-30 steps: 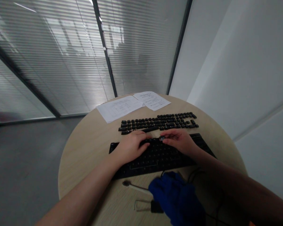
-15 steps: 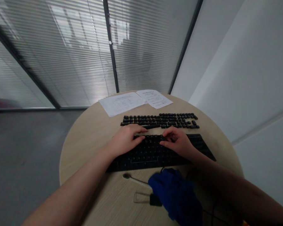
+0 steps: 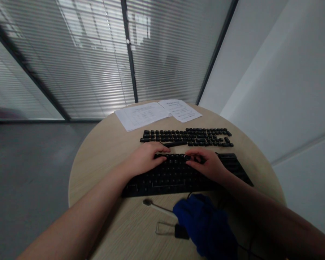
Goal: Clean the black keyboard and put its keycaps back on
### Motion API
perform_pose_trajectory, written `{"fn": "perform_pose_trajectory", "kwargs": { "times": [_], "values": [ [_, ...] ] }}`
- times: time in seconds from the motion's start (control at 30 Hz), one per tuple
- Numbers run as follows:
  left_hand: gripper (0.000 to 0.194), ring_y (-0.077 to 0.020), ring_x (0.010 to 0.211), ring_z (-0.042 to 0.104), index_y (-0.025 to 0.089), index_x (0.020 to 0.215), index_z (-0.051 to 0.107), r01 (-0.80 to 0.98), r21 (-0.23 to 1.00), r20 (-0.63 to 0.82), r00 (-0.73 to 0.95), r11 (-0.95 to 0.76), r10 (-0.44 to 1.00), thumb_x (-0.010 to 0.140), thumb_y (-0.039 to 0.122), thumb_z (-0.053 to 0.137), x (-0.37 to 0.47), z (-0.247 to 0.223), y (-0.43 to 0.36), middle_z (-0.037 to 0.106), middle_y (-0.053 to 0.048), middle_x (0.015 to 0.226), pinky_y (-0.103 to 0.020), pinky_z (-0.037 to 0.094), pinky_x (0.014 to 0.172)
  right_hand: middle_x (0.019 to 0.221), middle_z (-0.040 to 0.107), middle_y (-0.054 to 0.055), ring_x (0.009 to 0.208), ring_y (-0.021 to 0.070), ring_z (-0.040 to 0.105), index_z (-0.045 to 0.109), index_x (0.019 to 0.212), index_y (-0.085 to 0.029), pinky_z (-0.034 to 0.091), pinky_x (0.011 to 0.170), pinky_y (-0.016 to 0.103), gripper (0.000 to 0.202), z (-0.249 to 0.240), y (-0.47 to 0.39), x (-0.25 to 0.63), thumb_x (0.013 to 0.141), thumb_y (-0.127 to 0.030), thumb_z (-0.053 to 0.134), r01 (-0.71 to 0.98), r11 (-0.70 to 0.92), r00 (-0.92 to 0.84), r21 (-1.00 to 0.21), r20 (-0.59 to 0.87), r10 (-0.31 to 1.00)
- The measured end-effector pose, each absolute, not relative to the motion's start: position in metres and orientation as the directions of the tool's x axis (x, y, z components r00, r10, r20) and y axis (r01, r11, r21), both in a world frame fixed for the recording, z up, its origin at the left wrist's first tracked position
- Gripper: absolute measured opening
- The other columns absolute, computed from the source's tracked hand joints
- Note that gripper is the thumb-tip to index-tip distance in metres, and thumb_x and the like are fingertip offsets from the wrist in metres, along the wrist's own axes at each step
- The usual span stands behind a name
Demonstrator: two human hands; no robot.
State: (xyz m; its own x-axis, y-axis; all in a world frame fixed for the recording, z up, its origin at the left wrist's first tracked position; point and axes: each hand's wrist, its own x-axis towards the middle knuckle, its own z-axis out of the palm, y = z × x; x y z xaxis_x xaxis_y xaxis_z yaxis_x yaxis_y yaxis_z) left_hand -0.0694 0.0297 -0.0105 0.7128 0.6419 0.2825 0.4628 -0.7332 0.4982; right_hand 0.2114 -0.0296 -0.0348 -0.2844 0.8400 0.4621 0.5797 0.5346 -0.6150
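Note:
A black keyboard (image 3: 162, 178) lies across the round table, most of its key positions bare of caps and a few keycaps (image 3: 174, 156) along its far row. My left hand (image 3: 144, 159) rests over the keyboard's far left part, thumb and fingers apart, with nothing seen in it. At the far row, right of the middle, my right hand (image 3: 206, 162) has thumb and forefinger around a small dark keycap (image 3: 188, 157), partly covered by the fingertips. Beyond the keyboard, loose black keycaps (image 3: 176, 137) are laid out in rows, with a long spacebar (image 3: 174, 143) in front.
Printed papers (image 3: 143, 115) lie at the table's far edge. Nearer me are a blue cloth (image 3: 206, 224), a brush with a pale handle (image 3: 159, 207) and a wire keycap puller (image 3: 181, 231). A white wall (image 3: 300, 90) stands to the right of the wooden table (image 3: 97, 155).
My right thumb and forefinger have shifted slightly at the far row, and a dark keycap now shows between them. My left hand stays put. The view has tilted a little.

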Motion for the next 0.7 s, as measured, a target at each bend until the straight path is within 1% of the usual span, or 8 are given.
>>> {"fn": "perform_pose_trajectory", "kwargs": {
  "times": [0.1,0.17,0.2,0.33,0.4,0.53,0.7],
  "values": [
    [0.026,-0.0236,0.107,0.07,0.022,0.114,0.074,0.463,0.508,0.271,0.714,-0.726,0.645,0.091,0.025,0.062,-0.0692,-0.0101,0.0295,0.077,-0.007,0.116,-0.044,0.053,0.099,0.082,0.075,0.004,0.069,0.0171,0.065,0.078,0.112,-0.025,0.054,0.066,0.031,0.024,-0.0354,-0.0293,0.2121,0.089,-0.031,0.072,0.584,0.589,-0.36,-0.559,0.471,0.805],
    [0.026,-0.0233,0.106,0.07,0.022,0.113,0.074,0.453,0.515,0.275,0.716,-0.727,0.641,0.091,0.025,0.061,-0.0686,-0.0098,0.0284,0.077,-0.006,0.115,-0.043,0.053,0.099,0.09,0.078,0.005,0.076,0.0191,0.069,0.078,0.109,-0.026,0.057,0.075,0.034,0.021,-0.036,-0.0296,0.2118,0.09,-0.033,0.072,0.581,0.604,-0.375,-0.545,0.48,0.793],
    [0.025,-0.0231,0.105,0.07,0.023,0.113,0.074,0.447,0.518,0.279,0.718,-0.73,0.637,0.091,0.025,0.061,-0.0681,-0.0095,0.0278,0.077,-0.006,0.114,-0.043,0.053,0.099,0.092,0.078,0.005,0.078,0.0195,0.07,0.079,0.106,-0.026,0.057,0.076,0.035,0.019,-0.0362,-0.03,0.2114,0.09,-0.034,0.073,0.586,0.599,-0.363,-0.546,0.484,0.796],
    [0.026,-0.0226,0.104,0.07,0.023,0.112,0.074,0.431,0.507,0.279,0.737,-0.746,0.616,0.09,0.024,0.06,-0.0661,-0.0086,0.0265,0.077,-0.006,0.111,-0.043,0.052,0.1,0.084,0.077,0.003,0.069,0.0177,0.067,0.079,0.097,-0.025,0.055,0.067,0.031,0.017,-0.0358,-0.0322,0.2104,0.085,-0.037,0.078,0.632,0.544,-0.3,-0.552,0.474,0.828],
    [0.025,-0.0225,0.104,0.07,0.024,0.112,0.074,0.429,0.494,0.282,0.744,-0.756,0.606,0.091,0.024,0.06,-0.0656,-0.0083,0.0263,0.077,-0.005,0.11,-0.043,0.052,0.1,0.082,0.076,0.003,0.067,0.0171,0.066,0.079,0.099,-0.026,0.054,0.066,0.03,0.018,-0.0348,-0.033,0.2103,0.086,-0.037,0.077,0.638,0.544,-0.306,-0.545,0.468,0.829],
    [0.024,-0.0223,0.104,0.07,0.024,0.112,0.074,0.428,0.502,0.296,0.732,-0.752,0.614,0.092,0.025,0.06,-0.0653,-0.0078,0.0254,0.077,-0.005,0.112,-0.043,0.053,0.099,0.087,0.078,0.004,0.068,0.0169,0.066,0.079,0.108,-0.026,0.054,0.067,0.031,0.021,-0.0337,-0.0336,0.2104,0.091,-0.035,0.072,0.622,0.581,-0.36,-0.524,0.468,0.807],
    [0.023,-0.0224,0.103,0.07,0.023,0.112,0.073,0.421,0.504,0.288,0.742,-0.755,0.606,0.092,0.024,0.06,-0.0642,-0.0063,0.0243,0.077,-0.005,0.111,-0.042,0.053,0.098,0.085,0.077,0.004,0.07,0.0171,0.067,0.078,0.108,-0.025,0.053,0.067,0.03,0.021,-0.0351,-0.0339,0.21,0.09,-0.033,0.072,0.614,0.598,-0.372,-0.516,0.479,0.795]
  ]
}}
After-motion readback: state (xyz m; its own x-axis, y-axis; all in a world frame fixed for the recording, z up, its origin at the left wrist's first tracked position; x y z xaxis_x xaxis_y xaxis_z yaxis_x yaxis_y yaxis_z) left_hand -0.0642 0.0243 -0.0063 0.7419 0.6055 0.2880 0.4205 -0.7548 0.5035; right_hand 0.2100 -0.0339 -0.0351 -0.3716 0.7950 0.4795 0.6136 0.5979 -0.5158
